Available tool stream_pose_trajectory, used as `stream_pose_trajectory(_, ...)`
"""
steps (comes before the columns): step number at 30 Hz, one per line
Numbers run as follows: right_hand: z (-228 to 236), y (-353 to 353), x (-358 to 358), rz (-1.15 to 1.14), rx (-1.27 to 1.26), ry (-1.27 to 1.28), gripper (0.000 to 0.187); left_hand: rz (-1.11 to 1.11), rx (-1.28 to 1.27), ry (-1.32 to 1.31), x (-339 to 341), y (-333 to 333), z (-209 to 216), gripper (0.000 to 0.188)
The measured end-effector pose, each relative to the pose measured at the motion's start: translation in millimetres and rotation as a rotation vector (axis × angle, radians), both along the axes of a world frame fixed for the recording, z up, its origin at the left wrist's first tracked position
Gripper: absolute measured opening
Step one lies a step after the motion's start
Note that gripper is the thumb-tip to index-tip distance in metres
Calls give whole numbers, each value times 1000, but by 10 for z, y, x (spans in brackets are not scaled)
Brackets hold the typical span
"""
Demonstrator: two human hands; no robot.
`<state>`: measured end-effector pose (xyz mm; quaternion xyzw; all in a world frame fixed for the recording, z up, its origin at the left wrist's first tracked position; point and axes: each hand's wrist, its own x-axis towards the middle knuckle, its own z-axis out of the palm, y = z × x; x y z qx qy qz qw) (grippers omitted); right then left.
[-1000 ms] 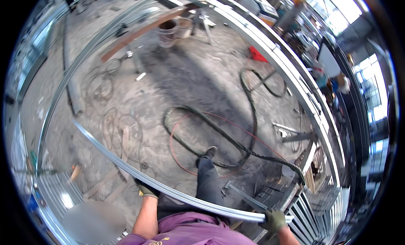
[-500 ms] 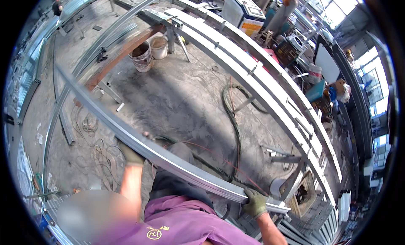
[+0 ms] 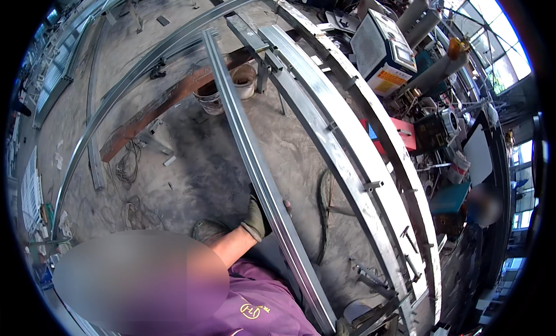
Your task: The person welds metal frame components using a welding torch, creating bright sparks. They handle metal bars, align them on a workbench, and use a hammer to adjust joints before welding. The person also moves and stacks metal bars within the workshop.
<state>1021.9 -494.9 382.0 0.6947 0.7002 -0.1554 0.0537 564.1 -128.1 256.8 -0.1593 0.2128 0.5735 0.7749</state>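
Observation:
A long grey metal profile with lengthwise grooves runs slantwise from the upper middle toward the lower edge. My left hand, in an olive work glove, is closed around its middle from the left and below. A bare fingertip shows past the profile's right edge. At the near end a small dark green patch, apparently my right hand's glove, touches or lies beside the profile; its fingers are hidden. The profile's far end hangs over a rusty brown beam and a bucket.
To the right stand long metal rails on supports, with short tubes across them. A curved-looking metal strip spans the left. Behind the rails are a white machine, gas cylinders and a red case. A hose lies on the floor.
The profile has swung clockwise, its far end moving from the left to the upper middle beside the rails. My left hand moved right with it. My right hand has dropped toward the lower edge.

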Motion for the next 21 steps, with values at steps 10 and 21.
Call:
stream_pose_trajectory(10, -199, 3279, -1191, 147, -274, 912, 75, -33, -204, 36, 533, 751, 432, 64)
stream_pose_trajectory(21, -96, 4397, -697, -84, -562, 997, 116, 29, -11, 186, 1707, 1097, 553, 79)
